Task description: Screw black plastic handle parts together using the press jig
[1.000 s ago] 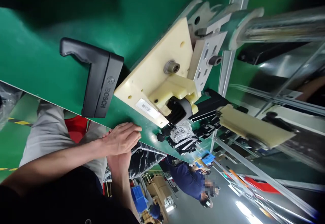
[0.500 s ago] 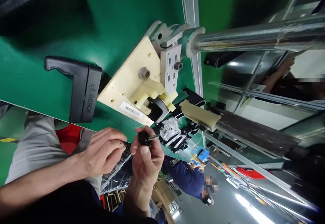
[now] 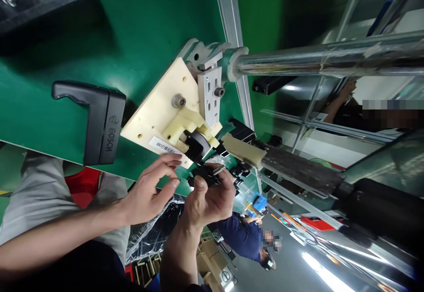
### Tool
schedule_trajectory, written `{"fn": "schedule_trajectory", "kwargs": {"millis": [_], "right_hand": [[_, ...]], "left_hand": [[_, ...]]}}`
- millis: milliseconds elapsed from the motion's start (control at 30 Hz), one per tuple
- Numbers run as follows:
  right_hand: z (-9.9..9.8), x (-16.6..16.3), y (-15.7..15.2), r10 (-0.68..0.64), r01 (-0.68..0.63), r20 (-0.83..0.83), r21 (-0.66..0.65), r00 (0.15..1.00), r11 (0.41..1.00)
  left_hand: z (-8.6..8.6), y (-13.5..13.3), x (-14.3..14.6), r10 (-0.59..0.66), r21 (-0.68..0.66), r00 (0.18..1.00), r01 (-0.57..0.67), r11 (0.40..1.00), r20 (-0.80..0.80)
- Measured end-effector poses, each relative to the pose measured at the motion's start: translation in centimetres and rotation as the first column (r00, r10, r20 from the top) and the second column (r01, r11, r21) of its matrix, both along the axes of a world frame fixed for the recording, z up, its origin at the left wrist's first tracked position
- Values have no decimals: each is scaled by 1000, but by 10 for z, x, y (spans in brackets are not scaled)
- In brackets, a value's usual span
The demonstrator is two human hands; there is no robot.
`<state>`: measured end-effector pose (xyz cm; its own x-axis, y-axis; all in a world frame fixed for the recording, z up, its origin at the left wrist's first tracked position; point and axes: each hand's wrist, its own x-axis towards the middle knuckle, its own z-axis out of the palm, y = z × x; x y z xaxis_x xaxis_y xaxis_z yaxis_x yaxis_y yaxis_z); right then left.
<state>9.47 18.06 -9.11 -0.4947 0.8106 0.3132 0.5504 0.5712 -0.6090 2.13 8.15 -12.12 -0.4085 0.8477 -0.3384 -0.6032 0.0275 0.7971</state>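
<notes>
My right hand (image 3: pixel 210 199) is closed around a small black part with a short metal pin (image 3: pixel 218 169) sticking out of it; the fingers hide much of the part. To its left, my left hand (image 3: pixel 154 190) has its thumb and fingers apart and is empty, with the fingertips near the lower edge of the cream fixture plate (image 3: pixel 155 102). A black curved piece (image 3: pixel 198 145) sits in the yellowish holder (image 3: pixel 188 122) on this plate, just above my hands.
A black BOSCH-marked case (image 3: pixel 102 124) lies on the green table (image 3: pixel 159 13). A metal pole (image 3: pixel 298 62) runs right from the fixture's clamp. A cream-tipped dark bar (image 3: pixel 245 150) and black parts are beyond my right hand. A co-worker in dark blue (image 3: pixel 240 237) is farther off.
Both hands have moved right and nearer the fixture, the right still holding the black part. My left fingers have spread. The whole view has shifted slightly.
</notes>
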Motion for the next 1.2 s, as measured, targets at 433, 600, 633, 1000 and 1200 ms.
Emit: {"fn": "schedule_trajectory", "kwargs": {"millis": [433,600,633,1000,1200], "right_hand": [[12,-23,12,294,-314,355,-3,888,950],[25,-28,24,395,-330,397,-226,828,917],[27,-30,27,407,-317,409,-271,817,909],[35,-45,36,365,-235,475,-312,801,921],[34,-42,27,396,-351,511,-187,763,917]], "left_hand": [[-8,-13,14,24,-15,957,-20,1000,289],[-9,-24,17,16,-6,964,-14,1000,265],[-9,-25,17,16,-10,967,-14,1000,255],[-7,-31,9,3,-10,977,-1,1000,214],[-6,-34,3,-14,-20,981,18,1000,192]]}}
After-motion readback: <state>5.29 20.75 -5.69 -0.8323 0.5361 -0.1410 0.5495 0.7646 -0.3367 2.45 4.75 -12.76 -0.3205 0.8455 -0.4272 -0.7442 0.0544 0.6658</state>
